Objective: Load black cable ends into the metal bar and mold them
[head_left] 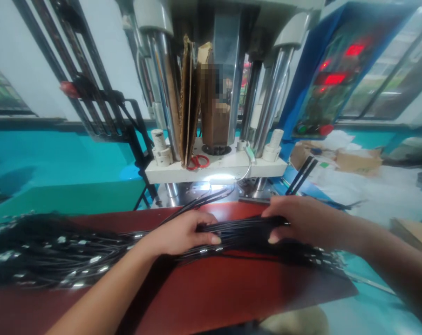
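Observation:
A thick bundle of thin black cables (246, 235) stretches across the reddish-brown tabletop (225, 284). My left hand (188, 231) is wrapped round the bundle near its middle, thumb on the near side. To its right, my right hand (293, 223) grips the same bundle, with fingers over the far side and thumb in front. Small silvery pieces show among the cables, mostly in the spread pile (64, 251) at the left, and at the right-hand ends too. A few loose cables (200, 200) run toward the lit base of the machine.
Behind the table stands a press (216, 172) with steel columns and a bright light beneath its plate. Red-handled scissors (199, 162) and cardboard (188, 102) rest on that plate. A blue control box (323, 83) with red lights is at right, above cardboard boxes (357, 160).

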The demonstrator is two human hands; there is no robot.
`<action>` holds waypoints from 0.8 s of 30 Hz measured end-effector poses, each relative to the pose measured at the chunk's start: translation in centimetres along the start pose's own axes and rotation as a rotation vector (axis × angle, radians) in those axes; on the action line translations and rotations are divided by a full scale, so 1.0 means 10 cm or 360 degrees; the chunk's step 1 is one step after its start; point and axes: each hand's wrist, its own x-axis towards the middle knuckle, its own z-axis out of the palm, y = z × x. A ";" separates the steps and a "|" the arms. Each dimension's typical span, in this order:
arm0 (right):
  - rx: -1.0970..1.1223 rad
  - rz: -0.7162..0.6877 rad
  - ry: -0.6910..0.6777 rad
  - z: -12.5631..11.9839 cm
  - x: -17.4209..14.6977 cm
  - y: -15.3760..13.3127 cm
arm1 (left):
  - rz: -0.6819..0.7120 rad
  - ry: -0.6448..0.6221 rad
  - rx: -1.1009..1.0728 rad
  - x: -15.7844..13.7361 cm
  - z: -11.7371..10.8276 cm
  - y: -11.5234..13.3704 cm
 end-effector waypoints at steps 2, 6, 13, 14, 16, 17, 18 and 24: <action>-0.0100 0.0008 0.0030 0.06 0.00 0.04 | -0.0002 0.0097 -0.0045 0.00 0.00 0.00; -0.0213 -0.0009 0.0074 0.10 -0.01 0.12 | -0.0090 0.0061 -0.0209 0.00 0.00 0.01; 0.0030 -0.0004 0.0003 -0.06 -0.15 0.41 | -0.0233 -0.0063 -0.0236 -0.04 0.04 0.08; 0.0111 -0.0020 -0.0045 -0.11 -0.18 0.42 | -0.0238 -0.0091 -0.0164 -0.03 0.07 0.16; 0.0185 -0.0038 -0.0166 -0.21 -0.22 0.40 | -0.0175 -0.0091 0.0057 0.03 0.20 0.39; 0.0175 -0.0040 -0.0231 -0.25 -0.24 0.37 | -0.0095 -0.0054 0.0198 0.09 0.30 0.52; 0.0143 -0.0038 -0.0291 -0.28 -0.25 0.33 | -0.0005 0.0006 0.0328 0.16 0.40 0.67; -0.0060 -0.0142 0.0072 -0.33 -0.57 0.11 | 0.0246 -0.0018 0.0019 0.53 0.88 1.13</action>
